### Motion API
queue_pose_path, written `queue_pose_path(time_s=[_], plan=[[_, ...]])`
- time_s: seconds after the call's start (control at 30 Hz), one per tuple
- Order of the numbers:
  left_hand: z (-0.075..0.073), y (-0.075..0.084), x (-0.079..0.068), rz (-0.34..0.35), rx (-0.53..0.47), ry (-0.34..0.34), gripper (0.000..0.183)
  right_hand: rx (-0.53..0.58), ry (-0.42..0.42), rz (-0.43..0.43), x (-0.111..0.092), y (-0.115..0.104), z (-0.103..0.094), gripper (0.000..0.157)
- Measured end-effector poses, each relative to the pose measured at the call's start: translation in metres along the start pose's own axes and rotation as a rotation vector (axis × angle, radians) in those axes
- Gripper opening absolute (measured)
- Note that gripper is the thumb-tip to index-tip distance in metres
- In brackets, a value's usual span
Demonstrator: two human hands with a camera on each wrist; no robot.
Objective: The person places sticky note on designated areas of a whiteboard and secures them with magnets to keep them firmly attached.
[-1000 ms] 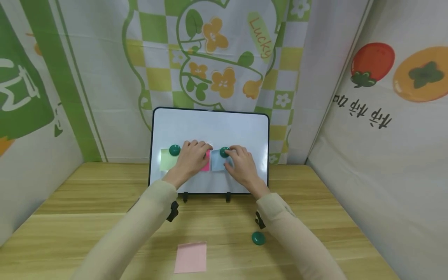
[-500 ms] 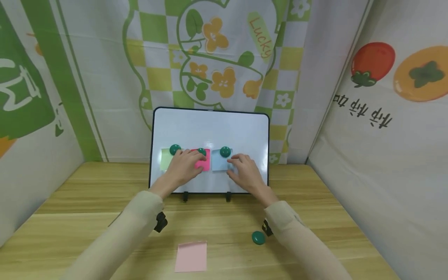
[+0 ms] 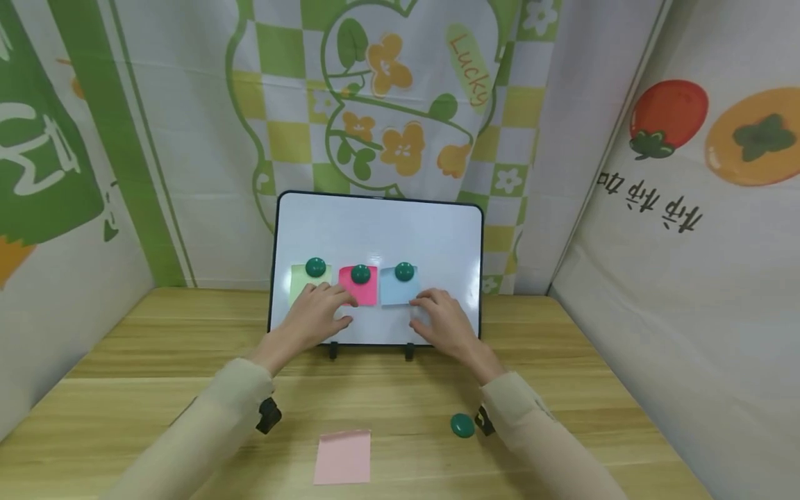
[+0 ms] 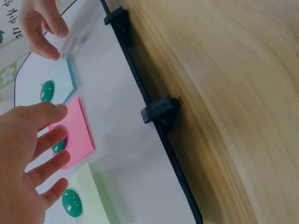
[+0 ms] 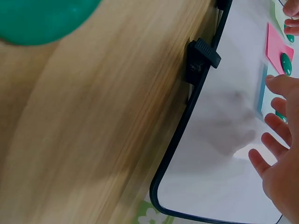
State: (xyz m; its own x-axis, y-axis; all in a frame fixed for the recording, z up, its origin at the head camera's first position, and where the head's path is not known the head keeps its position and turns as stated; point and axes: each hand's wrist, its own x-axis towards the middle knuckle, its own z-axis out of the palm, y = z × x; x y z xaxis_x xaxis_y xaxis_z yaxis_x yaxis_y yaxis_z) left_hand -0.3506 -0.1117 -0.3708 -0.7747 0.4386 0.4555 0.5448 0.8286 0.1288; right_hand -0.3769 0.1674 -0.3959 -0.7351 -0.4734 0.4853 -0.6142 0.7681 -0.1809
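Observation:
Three sticky notes hang in a row on the whiteboard [image 3: 375, 229]: a light green note [image 3: 300, 283], a bright pink note [image 3: 368, 294] and a light blue note [image 3: 394, 294]. Each has a round green magnet near its top, such as the magnet [image 3: 360, 273] on the pink one. My left hand [image 3: 312, 316] is in front of the green and pink notes, fingers relaxed and holding nothing. Just right of the blue note, my right hand [image 3: 445, 321] is loosely spread and likewise holds nothing. In the left wrist view, the fingers [image 4: 49, 140] are apart from each other.
On the wooden table [image 3: 400, 389] lie a pale pink sticky note [image 3: 343, 458] at the front and a spare green magnet [image 3: 462, 425] near my right sleeve. Black stand feet [image 3: 409, 351] support the board's lower edge. Printed cloth [image 3: 281, 104] hangs behind.
Both hands have drawn back and down from the board, the left moving leftward and the right slightly rightward. The right fingers have left the blue note's magnet; the pink note and its magnet are now uncovered.

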Motion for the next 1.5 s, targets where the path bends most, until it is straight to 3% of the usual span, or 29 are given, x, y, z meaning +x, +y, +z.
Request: queue_pose_path(time_s=[0.3,0.53,0.8,1.0,1.2,1.5], plan=[[-0.006,0.003,-0.017,0.005,-0.015,-0.08,0.026,-0.033,-0.084,0.0,-0.018,0.004,-0.004,0.036],[-0.009,0.008,-0.03,0.031,-0.045,-0.135,0.024,0.009,-0.131,0.021,-0.031,0.009,-0.01,0.034],[-0.011,0.012,-0.042,0.074,-0.068,-0.169,0.021,0.015,-0.184,-0.032,-0.041,0.012,-0.019,0.033],[-0.01,0.014,-0.05,0.087,-0.078,-0.239,0.019,0.033,-0.264,-0.025,-0.051,0.012,-0.024,0.034],[-0.012,0.016,-0.063,0.107,-0.093,-0.315,0.019,0.056,-0.306,-0.079,-0.06,0.012,-0.027,0.035],[-0.008,0.019,-0.077,0.163,-0.135,-0.38,0.018,0.1,-0.419,-0.097,-0.076,0.014,-0.035,0.04]])
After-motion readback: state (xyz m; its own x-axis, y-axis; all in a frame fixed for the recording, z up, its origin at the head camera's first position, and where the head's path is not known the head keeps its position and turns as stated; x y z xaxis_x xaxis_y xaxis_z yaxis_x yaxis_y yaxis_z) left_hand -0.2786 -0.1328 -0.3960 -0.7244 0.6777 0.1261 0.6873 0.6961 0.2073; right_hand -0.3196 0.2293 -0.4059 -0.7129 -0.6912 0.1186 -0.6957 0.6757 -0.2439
